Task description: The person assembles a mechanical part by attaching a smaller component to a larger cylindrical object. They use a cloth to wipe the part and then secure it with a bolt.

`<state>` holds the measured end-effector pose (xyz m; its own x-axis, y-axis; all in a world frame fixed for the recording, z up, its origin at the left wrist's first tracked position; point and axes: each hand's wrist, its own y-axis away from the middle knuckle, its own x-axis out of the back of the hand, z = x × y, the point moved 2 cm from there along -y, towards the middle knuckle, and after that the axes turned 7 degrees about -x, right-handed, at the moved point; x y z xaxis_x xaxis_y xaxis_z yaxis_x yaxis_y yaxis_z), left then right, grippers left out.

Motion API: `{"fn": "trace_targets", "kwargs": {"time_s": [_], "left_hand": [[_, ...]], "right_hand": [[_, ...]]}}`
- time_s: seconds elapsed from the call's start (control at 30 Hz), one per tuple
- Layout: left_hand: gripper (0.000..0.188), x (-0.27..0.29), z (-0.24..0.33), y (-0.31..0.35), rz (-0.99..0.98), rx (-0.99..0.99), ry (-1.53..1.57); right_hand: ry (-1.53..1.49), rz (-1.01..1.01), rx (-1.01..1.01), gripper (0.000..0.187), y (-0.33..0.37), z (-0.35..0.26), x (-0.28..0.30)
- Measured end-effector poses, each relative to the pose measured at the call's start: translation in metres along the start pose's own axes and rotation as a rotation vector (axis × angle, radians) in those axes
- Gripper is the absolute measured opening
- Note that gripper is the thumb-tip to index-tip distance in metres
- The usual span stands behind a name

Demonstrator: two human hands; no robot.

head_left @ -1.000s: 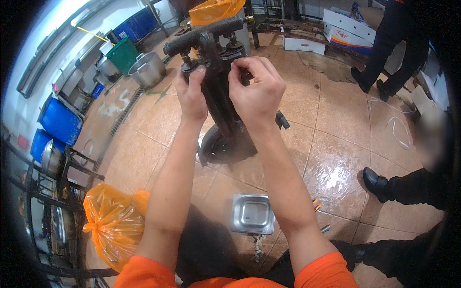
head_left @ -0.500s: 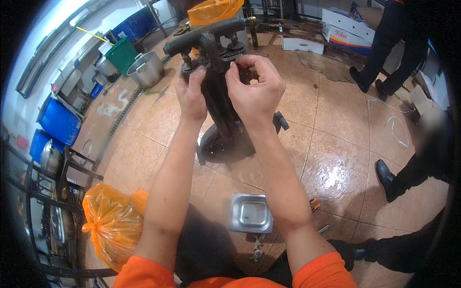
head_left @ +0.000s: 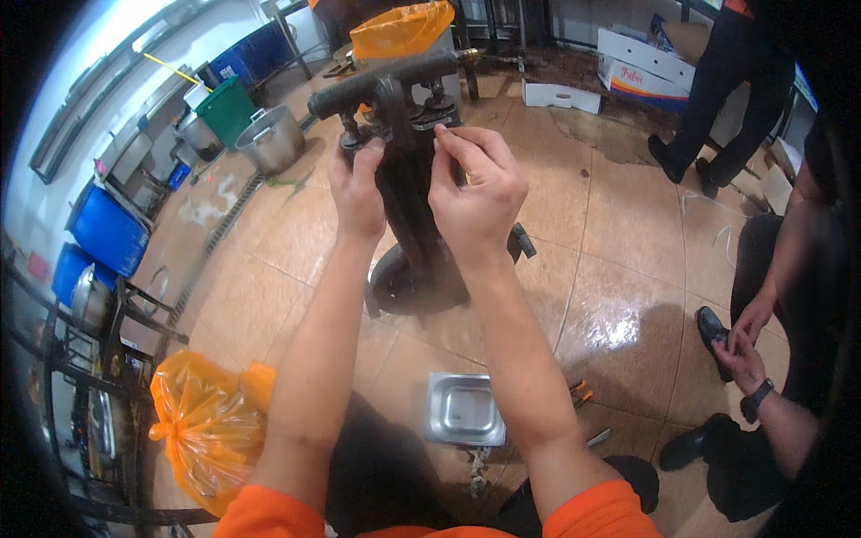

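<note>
A blackened metal gas burner [head_left: 405, 193] stands tilted before me, with a thick crosswise pipe [head_left: 381, 85] at its top and a round base [head_left: 417, 282] low down near the floor. On its left side my left hand [head_left: 357, 197] is closed, the thumb pressed just under the left disc-shaped fitting [head_left: 357, 140]. My right hand [head_left: 482, 193] pinches with thumb and forefinger at the rim of the right disc-shaped fitting [head_left: 436, 117]. Whether anything small sits between those fingertips is hidden.
A steel pan [head_left: 466, 411] lies on the tiles below my right forearm, beside orange-handled tools [head_left: 581, 393]. At left is a tied orange bag [head_left: 208, 426]. Another person's hands [head_left: 749, 350] are at right; someone in dark trousers [head_left: 731, 94] stands farther off. A large pot [head_left: 271, 141] is back left.
My right hand's fingers have drawn closer together at the right fitting. The burner sits slightly lower in view. At right, another person's hands and arms have come into sight.
</note>
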<state>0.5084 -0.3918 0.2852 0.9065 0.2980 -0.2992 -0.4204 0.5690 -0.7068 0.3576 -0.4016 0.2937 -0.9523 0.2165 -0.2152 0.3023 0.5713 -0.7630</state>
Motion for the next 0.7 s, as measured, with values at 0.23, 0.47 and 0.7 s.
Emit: {"fn": "trace_targets", "kwargs": {"time_s": [0.23, 0.47, 0.7], "left_hand": [[0.031, -0.003, 0.002, 0.000, -0.018, -0.033, -0.037], [0.030, -0.003, 0.007, 0.002, 0.013, -0.025, -0.050], [0.028, 0.001, 0.006, 0.002, 0.030, -0.025, -0.085]], "right_hand": [[-0.102, -0.022, -0.009, 0.017, 0.000, 0.009, -0.004], [-0.135, -0.015, -0.123, 0.013, 0.000, 0.008, -0.007], [-0.088, -0.029, -0.022, 0.015, -0.001, 0.008, -0.007]]}}
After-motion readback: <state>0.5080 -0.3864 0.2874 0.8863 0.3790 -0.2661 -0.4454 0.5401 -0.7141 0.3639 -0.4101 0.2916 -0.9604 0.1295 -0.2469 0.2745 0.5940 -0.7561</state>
